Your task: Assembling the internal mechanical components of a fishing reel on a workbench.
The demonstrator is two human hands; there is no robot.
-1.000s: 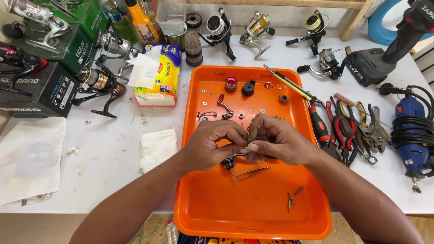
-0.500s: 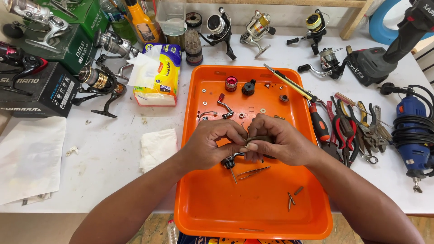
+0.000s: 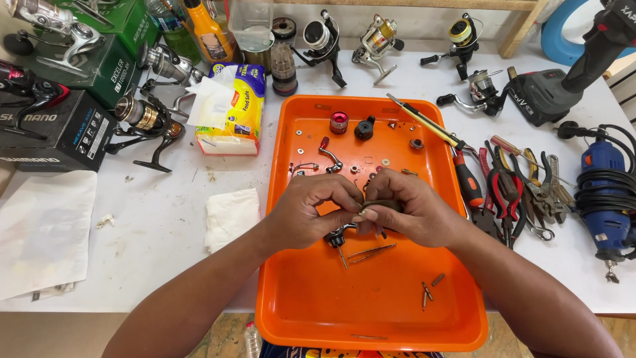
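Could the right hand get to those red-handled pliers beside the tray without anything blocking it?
Probably yes. The red-handled pliers lie on the table just right of the orange tray, close to the right hand, with nothing over them. But that hand and the left hand are both pinching a small dark part.

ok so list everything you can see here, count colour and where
tray: one, orange, centre of table
dark part: one, held between both hands over tray
tweezers: one, metal, on tray under the hands
red cap: one, far end of tray
black knob: one, beside red cap
fishing reels: several, along table's far and left edges
pliers: several, red and black, right of tray
rotary tool: one, blue, far right
tissue pack: one, yellow, left of tray
left hand: pinching the part
right hand: gripping the part
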